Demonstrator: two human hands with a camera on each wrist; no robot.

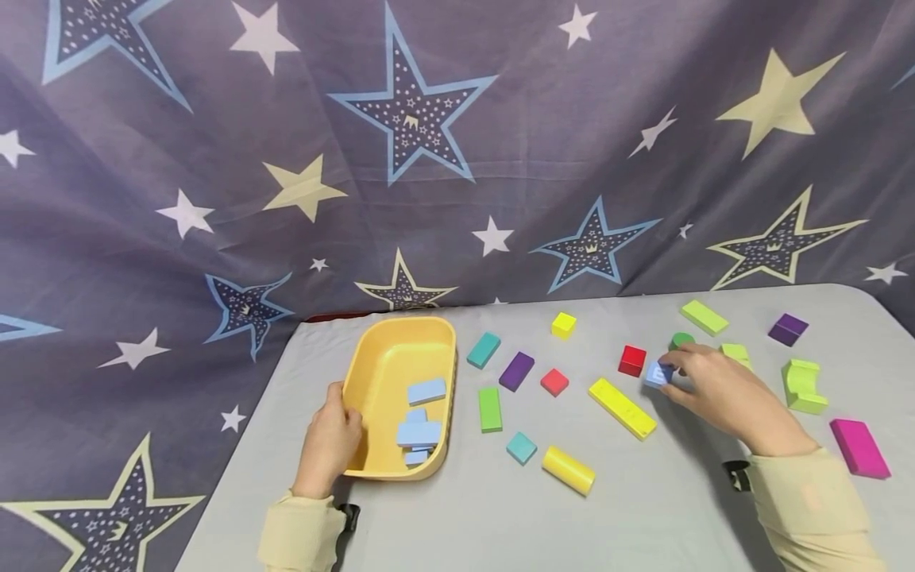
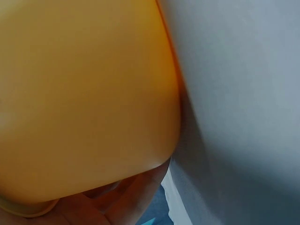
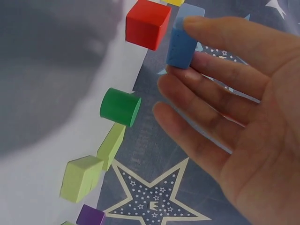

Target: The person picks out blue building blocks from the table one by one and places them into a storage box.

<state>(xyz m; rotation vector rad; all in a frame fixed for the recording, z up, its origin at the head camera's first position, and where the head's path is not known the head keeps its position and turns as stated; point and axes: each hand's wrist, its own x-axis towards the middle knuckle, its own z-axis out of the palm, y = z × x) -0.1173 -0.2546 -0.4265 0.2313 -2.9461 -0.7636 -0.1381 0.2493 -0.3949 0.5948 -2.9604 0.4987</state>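
Note:
My right hand (image 1: pixel 722 393) pinches a light blue block (image 1: pixel 658 373) between thumb and fingertips, over the right part of the table; the right wrist view shows the same blue block (image 3: pixel 183 37) at the fingertips. A red cube (image 1: pixel 632 361) lies just left of it, and a green cylinder (image 1: pixel 681 340) is partly hidden behind the fingers. On the left, my left hand (image 1: pixel 332 437) grips the near left rim of a yellow tub (image 1: pixel 389 330). Several light blue blocks (image 1: pixel 419 434) lie inside the tub. In the left wrist view the tub's outer wall (image 2: pixel 89 103) fills much of the picture.
Between tub and right hand lie a teal block (image 1: pixel 484 349), a purple block (image 1: pixel 516 371), a green block (image 1: pixel 490 410), a long yellow block (image 1: pixel 623 408) and a yellow cylinder (image 1: pixel 568 470). Farther right are a lime arch (image 1: pixel 803 387) and a magenta block (image 1: pixel 860 449). A star-patterned cloth hangs behind.

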